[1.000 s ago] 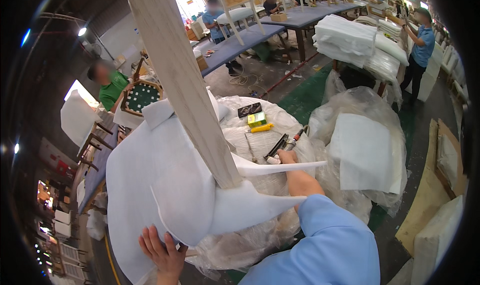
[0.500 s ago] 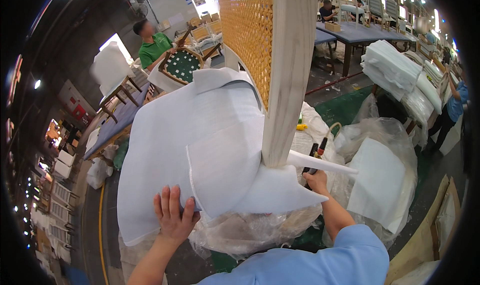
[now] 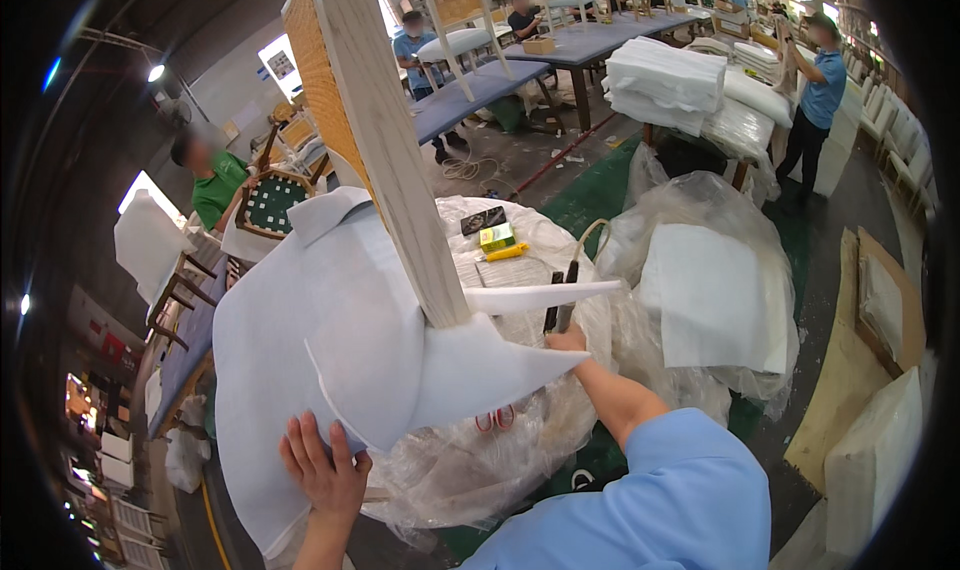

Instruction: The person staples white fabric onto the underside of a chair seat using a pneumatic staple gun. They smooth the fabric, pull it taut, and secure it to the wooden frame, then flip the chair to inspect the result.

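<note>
A chair with a pale wooden post (image 3: pixel 395 160) and a woven cane back (image 3: pixel 318 70) stands before me. A large sheet of white padding (image 3: pixel 300 290) drapes over its seat, with two pointed flaps sticking out right of the post. My left hand (image 3: pixel 328 470) lies on the padding's near edge, fingers stretched out and holding nothing. Beyond the tip of the nearer flap, my right hand (image 3: pixel 568 340) is closed round a black-and-grey air staple gun (image 3: pixel 564 313), which is partly hidden. A pale hose (image 3: pixel 600 227) curves up near the gun.
The plastic-wrapped round stand (image 3: pixel 455 213) carries a yellow tube (image 3: pixel 507 253), a small green-yellow box (image 3: pixel 496 236), a black phone-like object (image 3: pixel 484 221) and red-handled scissors (image 3: pixel 495 418). White padding sheets (image 3: pixel 710 290) lie at right. Several co-workers stand or sit farther off, one in green (image 3: pixel 215 190).
My view has swung right, so the chair and both hands sit farther left in it. More of the stand shows. My left hand stays on the padding; my right still grips the staple gun.
</note>
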Motion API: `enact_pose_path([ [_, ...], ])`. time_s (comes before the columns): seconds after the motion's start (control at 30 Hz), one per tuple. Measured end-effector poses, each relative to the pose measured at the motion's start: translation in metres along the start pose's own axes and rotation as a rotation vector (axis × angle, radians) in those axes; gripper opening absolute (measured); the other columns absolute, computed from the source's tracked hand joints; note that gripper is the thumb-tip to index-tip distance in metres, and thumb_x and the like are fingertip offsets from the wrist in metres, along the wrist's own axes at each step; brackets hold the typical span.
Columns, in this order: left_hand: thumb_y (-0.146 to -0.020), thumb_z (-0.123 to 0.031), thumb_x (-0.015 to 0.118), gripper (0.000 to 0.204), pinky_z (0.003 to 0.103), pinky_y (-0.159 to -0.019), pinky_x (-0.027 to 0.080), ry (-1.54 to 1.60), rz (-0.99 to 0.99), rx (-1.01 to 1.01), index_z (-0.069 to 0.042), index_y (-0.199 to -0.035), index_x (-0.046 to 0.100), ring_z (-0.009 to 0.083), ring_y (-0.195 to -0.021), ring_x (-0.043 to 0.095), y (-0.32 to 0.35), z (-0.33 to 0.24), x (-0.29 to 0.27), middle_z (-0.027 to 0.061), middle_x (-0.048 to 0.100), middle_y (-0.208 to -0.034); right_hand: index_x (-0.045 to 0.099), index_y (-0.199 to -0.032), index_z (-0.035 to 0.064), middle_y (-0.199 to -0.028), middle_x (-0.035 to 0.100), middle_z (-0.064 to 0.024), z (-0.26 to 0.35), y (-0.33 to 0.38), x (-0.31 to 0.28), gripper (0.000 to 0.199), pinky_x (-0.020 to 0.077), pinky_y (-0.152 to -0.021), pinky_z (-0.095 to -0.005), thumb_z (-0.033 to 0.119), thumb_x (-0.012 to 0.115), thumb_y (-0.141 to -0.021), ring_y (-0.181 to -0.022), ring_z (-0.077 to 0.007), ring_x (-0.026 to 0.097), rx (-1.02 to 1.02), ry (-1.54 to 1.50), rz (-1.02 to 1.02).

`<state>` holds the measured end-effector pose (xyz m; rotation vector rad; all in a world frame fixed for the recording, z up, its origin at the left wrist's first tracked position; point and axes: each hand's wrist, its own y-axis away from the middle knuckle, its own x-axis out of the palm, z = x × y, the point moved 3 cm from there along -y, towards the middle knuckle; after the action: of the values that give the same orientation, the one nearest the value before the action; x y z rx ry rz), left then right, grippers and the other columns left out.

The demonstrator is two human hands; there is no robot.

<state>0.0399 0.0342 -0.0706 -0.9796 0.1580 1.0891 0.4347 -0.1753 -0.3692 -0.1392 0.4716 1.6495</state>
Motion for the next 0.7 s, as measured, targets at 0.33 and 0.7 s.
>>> enact_pose_path([
  [0.33,-0.088,-0.031,0.064,0.074,0.066,-0.114,0.031,0.036,-0.035,0.04,-0.005,-0.153,0.04,0.052,-0.142,0.039,0.001,0.004,0.0,0.0314,0.038,-0.155,0.069,-0.082,0.0017,-0.075,0.067,-0.0026,-0.004,0.051,-0.102,0.017,0.0494,-0.062,-0.033,0.01,0.08,-0.072,-0.066,-0.0151,0.063,0.026,-0.481,-0.169],
  [0.7,-0.07,-0.02,0.079,0.098,0.063,-0.113,0.034,0.089,-0.086,0.067,-0.008,-0.158,0.037,0.0509,-0.14,0.04,0.006,0.009,0.002,0.0308,0.035,-0.158,0.059,-0.127,-0.0013,-0.116,0.065,-0.0056,0.047,0.251,-0.169,0.044,0.0511,-0.091,-0.0321,0.004,0.075,-0.086,-0.101,-0.0183,0.063,-0.635,-0.552,-0.357],
])
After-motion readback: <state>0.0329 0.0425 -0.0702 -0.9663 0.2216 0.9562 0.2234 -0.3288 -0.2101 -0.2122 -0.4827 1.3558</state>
